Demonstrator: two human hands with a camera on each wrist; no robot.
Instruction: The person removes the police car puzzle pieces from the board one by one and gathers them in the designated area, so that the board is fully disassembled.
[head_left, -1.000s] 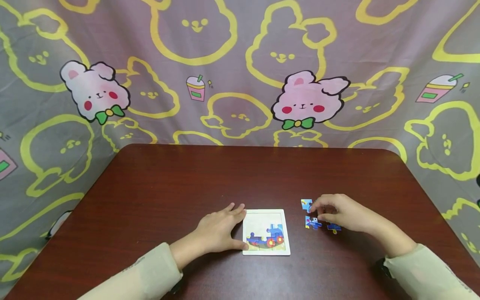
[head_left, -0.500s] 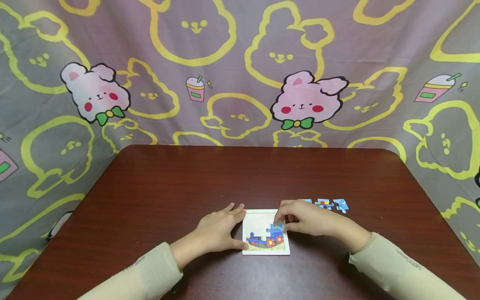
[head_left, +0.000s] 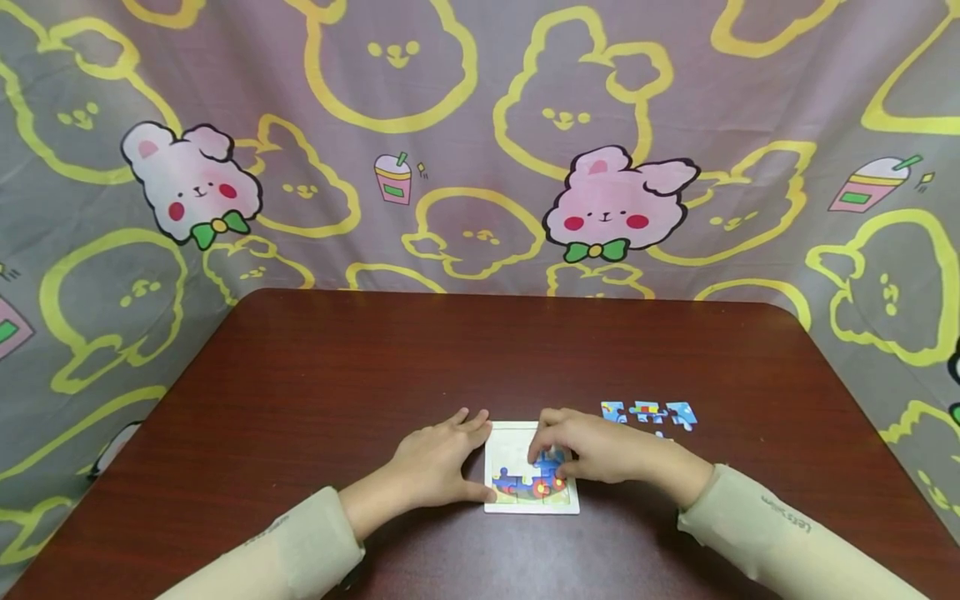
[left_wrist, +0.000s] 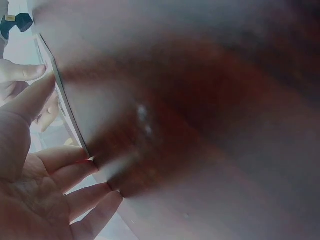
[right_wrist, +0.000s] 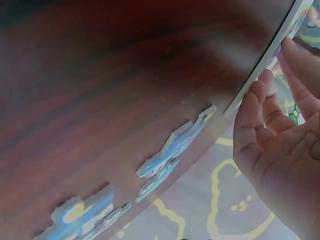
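White tray [head_left: 513,448]: straight-fingered L hand [head_left: 433,462] should brace L edge while R hand [head_left: 596,446], pinch unclear, eases blue pc [head_left: 547,467] level.

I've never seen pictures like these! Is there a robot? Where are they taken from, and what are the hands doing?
No robot here, just a person's two bare hands. The wide picture comes from a camera on the person's head. The two close, tilted ones come from cameras on the wrists, each looking at its own hand.

On the brown table is a white puzzle tray, part filled with joined pieces. Loose pieces lie beyond the right arm. The left hand touches the tray's left edge. The right hand is over its right side; I can't tell whether it holds a piece.
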